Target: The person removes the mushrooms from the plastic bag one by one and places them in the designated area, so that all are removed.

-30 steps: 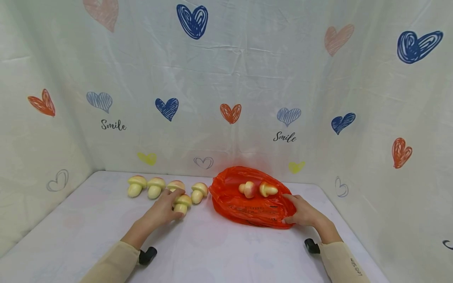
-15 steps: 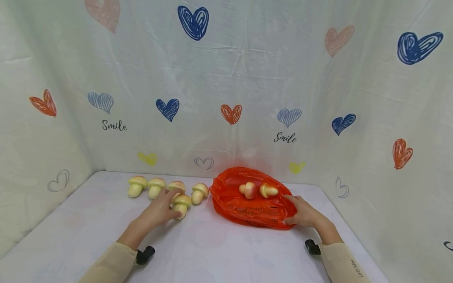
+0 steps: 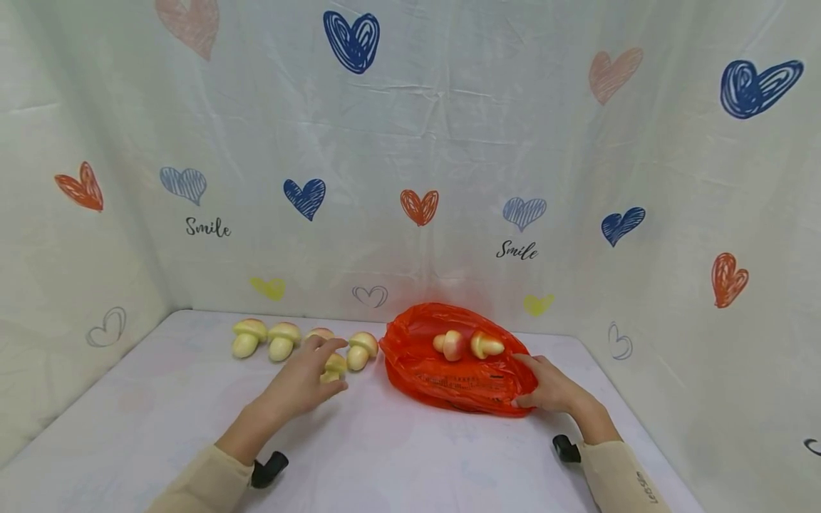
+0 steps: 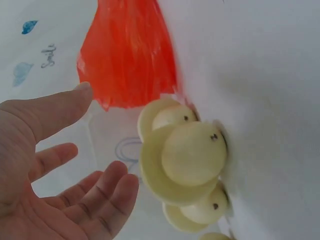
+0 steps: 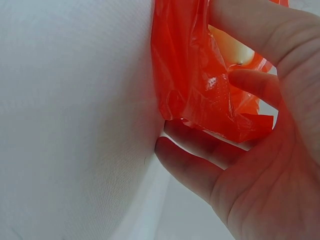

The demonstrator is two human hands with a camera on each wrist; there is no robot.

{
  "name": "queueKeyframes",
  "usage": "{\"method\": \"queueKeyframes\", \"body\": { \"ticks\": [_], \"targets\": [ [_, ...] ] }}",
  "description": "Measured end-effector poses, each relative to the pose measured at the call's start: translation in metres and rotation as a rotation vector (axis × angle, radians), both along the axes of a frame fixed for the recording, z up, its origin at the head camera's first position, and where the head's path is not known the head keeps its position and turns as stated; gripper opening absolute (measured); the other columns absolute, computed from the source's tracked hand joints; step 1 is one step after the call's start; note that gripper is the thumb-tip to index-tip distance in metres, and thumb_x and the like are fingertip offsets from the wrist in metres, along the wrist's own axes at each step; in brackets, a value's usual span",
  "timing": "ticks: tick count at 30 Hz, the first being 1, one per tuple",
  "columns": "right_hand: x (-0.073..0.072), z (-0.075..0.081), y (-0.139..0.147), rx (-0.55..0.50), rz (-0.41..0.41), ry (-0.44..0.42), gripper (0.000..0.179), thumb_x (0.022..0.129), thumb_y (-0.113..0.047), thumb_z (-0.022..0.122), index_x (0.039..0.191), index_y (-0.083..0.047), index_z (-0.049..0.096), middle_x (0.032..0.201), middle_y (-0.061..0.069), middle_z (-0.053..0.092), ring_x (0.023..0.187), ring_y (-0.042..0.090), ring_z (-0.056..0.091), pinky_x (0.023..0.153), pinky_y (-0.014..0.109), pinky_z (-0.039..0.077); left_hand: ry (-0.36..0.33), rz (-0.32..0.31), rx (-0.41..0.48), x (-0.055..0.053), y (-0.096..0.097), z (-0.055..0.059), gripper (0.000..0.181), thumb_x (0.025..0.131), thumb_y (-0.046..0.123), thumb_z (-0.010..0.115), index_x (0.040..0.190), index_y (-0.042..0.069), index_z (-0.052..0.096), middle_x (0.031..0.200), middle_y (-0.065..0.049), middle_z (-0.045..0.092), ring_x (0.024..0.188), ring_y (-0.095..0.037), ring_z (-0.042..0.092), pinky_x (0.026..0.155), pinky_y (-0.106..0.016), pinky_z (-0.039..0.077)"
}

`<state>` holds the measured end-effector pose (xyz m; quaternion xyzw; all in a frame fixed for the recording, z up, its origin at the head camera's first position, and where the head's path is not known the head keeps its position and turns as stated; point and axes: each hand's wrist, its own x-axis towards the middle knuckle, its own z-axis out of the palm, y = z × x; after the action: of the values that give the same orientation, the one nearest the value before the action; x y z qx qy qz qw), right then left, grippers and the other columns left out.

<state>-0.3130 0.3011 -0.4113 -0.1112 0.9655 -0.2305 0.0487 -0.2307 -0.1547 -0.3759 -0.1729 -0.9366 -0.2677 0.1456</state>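
My left hand [image 3: 298, 381] hovers over the nearest mushroom [image 3: 334, 367], which has a pinkish-yellow cap and a pale stem. In the left wrist view its fingers are spread and hold nothing, with the pale underside of that mushroom [image 4: 194, 152] just beyond the fingertips. From the head view the hand hides part of this mushroom and of one behind it [image 3: 321, 333]. On the right, my right hand [image 3: 548, 385] grips the edge of a red plastic bag [image 3: 442, 388], with the thumb on one side of the film [image 5: 182, 60]. Two mushrooms [image 3: 452, 345] lie in the bag's open mouth.
Two more mushrooms [image 3: 247, 338] stand at the left end of the row, and another mushroom [image 3: 362, 350] stands close to the bag's left edge. A heart-printed curtain [image 3: 442, 142] encloses the back and sides of the white table [image 3: 398, 463].
Earlier my left fingers were around the nearest mushroom; now they are spread apart and the hand has shifted slightly right, above it. My right hand and the bag stay in place.
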Motion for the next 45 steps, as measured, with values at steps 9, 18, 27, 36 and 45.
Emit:
{"method": "queueKeyframes", "body": {
  "ticks": [9, 18, 27, 36, 45],
  "targets": [
    [0.001, -0.001, -0.002, 0.001, -0.004, -0.009, 0.090, 0.068, -0.034, 0.085, 0.144, -0.015, 0.040, 0.137, 0.016, 0.039, 0.119, 0.033, 0.044, 0.089, 0.056, 0.047, 0.048, -0.048, -0.016, 0.010, 0.014, -0.001, 0.058, 0.076, 0.021, 0.081, 0.128, 0.014, 0.055, 0.105, 0.000, 0.047, 0.071, -0.012, 0.049, 0.064, -0.025, 0.045],
    [-0.003, 0.002, -0.004, 0.009, -0.004, -0.002, 0.089, 0.069, -0.032, 0.085, 0.144, -0.016, 0.040, 0.137, 0.015, 0.039, 0.118, 0.032, 0.043, 0.089, 0.055, 0.047, 0.210, -0.095, -0.032, 0.008, 0.029, -0.002, 0.051, 0.073, 0.024, 0.083, 0.118, 0.020, 0.059, 0.102, 0.002, 0.048, 0.085, -0.012, 0.048, 0.071, -0.029, 0.048],
    [-0.003, 0.000, -0.004, 0.013, -0.001, -0.010, 0.090, 0.068, -0.034, 0.085, 0.144, -0.016, 0.040, 0.137, 0.016, 0.040, 0.118, 0.032, 0.044, 0.089, 0.056, 0.047, 0.343, -0.241, 0.008, -0.001, 0.061, -0.002, 0.046, 0.074, 0.017, 0.081, 0.115, 0.013, 0.061, 0.106, 0.002, 0.049, 0.097, -0.012, 0.047, 0.078, -0.027, 0.049],
    [-0.003, -0.001, -0.003, 0.021, -0.003, -0.006, 0.089, 0.068, -0.034, 0.085, 0.144, -0.015, 0.040, 0.138, 0.016, 0.039, 0.119, 0.033, 0.044, 0.090, 0.057, 0.046, 0.338, -0.299, -0.041, -0.008, 0.096, 0.003, 0.040, 0.081, 0.025, 0.075, 0.118, 0.017, 0.060, 0.116, -0.001, 0.050, 0.104, -0.014, 0.048, 0.082, -0.029, 0.049],
    [-0.002, -0.001, -0.001, 0.020, 0.012, 0.009, 0.088, 0.070, -0.033, 0.084, 0.144, -0.014, 0.040, 0.136, 0.016, 0.040, 0.118, 0.033, 0.044, 0.090, 0.056, 0.046, 0.186, -0.382, -0.013, -0.027, 0.125, 0.006, 0.041, 0.086, 0.021, 0.072, 0.124, 0.018, 0.056, 0.122, -0.002, 0.045, 0.110, -0.016, 0.047, 0.091, -0.028, 0.047]
  ]
}}
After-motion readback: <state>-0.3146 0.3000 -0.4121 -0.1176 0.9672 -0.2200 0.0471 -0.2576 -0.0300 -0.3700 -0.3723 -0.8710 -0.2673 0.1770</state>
